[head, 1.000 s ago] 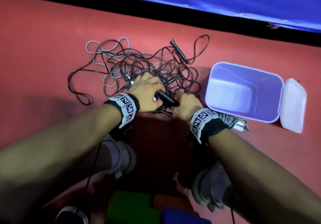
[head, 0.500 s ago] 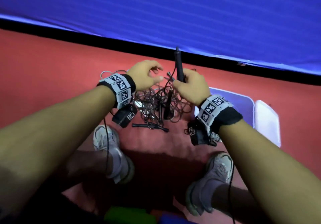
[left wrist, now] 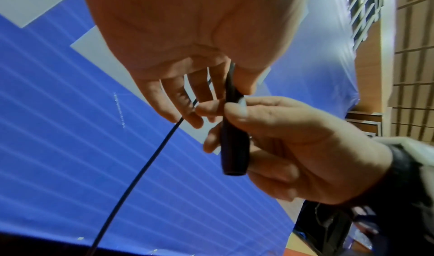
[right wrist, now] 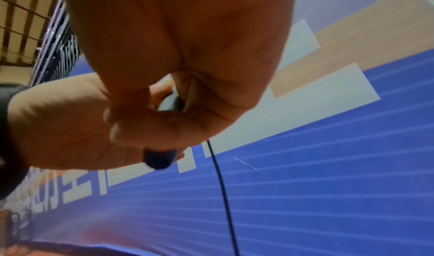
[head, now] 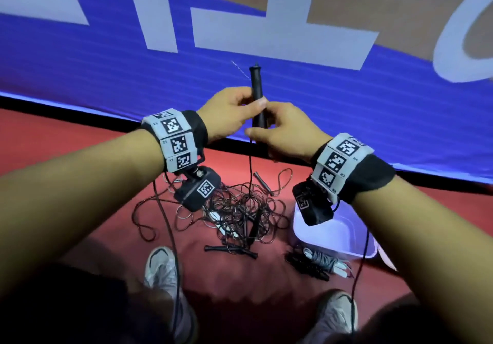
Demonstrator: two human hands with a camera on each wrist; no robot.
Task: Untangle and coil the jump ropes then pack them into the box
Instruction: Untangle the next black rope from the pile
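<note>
Both hands hold one black jump-rope handle (head: 257, 87) upright at chest height in front of a blue banner. My left hand (head: 229, 114) pinches its middle, thumb on the front. My right hand (head: 282, 135) grips the lower part (left wrist: 233, 148). A thin black cord (head: 250, 167) hangs from the hands down into the tangled pile of ropes (head: 240, 215) on the red floor. The cord (left wrist: 140, 167) leaves through the left fingers. The pale plastic box (head: 344, 239) stands on the floor to the right of the pile, partly hidden by the right wrist camera.
Two coiled ropes, one black and one grey with white handles (head: 320, 263), lie in front of the box. Loose black handles (head: 229, 250) lie at the pile's near edge. My shoes (head: 160, 266) stand just behind the pile. The blue banner (head: 106, 63) closes off the far side.
Both hands rose from the floor with the handle, drawing its cord up out of the pile. The left hand, open half a second ago, now pinches the handle. The head view tilted up.
</note>
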